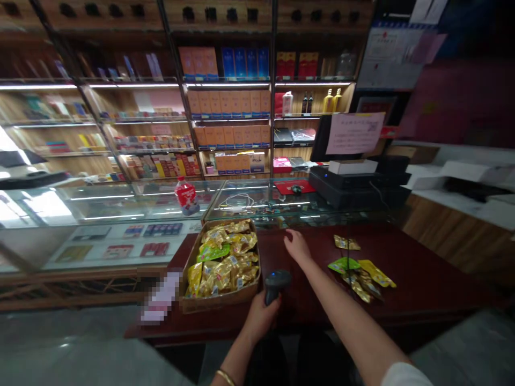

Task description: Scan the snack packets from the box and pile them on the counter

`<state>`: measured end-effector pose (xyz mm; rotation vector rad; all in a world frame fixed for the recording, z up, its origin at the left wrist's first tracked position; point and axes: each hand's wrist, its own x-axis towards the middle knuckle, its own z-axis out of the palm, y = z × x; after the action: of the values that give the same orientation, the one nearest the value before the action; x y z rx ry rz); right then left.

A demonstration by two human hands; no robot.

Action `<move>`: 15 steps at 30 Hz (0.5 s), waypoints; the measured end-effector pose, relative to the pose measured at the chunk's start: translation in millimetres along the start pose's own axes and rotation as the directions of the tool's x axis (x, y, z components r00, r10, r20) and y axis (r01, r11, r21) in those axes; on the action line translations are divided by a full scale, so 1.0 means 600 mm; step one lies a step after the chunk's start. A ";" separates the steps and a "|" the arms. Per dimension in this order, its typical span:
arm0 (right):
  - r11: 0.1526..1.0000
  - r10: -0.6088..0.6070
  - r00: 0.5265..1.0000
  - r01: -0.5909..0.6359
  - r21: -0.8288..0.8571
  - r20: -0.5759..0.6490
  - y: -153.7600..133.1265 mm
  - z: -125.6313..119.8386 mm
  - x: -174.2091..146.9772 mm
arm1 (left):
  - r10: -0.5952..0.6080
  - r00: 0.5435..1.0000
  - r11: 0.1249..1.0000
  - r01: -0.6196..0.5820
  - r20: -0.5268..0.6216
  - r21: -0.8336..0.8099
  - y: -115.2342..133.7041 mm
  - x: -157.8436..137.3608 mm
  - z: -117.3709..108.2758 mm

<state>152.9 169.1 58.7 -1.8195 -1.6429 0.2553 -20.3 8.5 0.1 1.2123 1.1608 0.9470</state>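
My left hand (261, 315) is wrapped round the handle of a dark barcode scanner (277, 279), which has a small blue light on top. The scanner is just right of an open cardboard box (215, 304) filled with gold snack packets (231, 271) and a green packet (213, 251). My right hand (298, 246) is over the dark red table between the box and a loose group of packets, fingers pointing left and slightly apart, with nothing visible in them. In that group are a green packet (344, 264), a yellow packet (377, 273) and gold packets (359, 287).
Behind the table (309, 316) stands a glass display counter (137, 203) bearing a red-labelled bottle (186, 195), a white cable (237, 202) and a mouse (296, 189). A monitor (321, 138) is at the back right. Stocked shelves (229, 118) line the wall.
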 end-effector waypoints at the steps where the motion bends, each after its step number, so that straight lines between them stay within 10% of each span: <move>1: 0.995 0.065 0.997 -0.068 -0.079 -0.038 0.041 -0.022 -0.009 | 0.004 1.000 1.000 -0.004 0.008 -0.006 0.002 0.000 0.000; 8: 0.862 0.309 0.945 -0.327 -0.387 -0.110 0.207 -0.132 0.013 | 0.011 1.000 1.000 -0.011 -0.008 -0.001 0.007 -0.003 0.000; 15: 0.905 0.025 0.987 0.045 -0.423 0.158 0.119 -0.042 -0.094 | 0.009 1.000 1.000 -0.010 -0.009 -0.010 0.012 -0.006 0.001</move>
<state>213.9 108.3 20.0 -2.1565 -1.9360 0.0356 -20.1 5.7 7.9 1.2074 1.1567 0.9654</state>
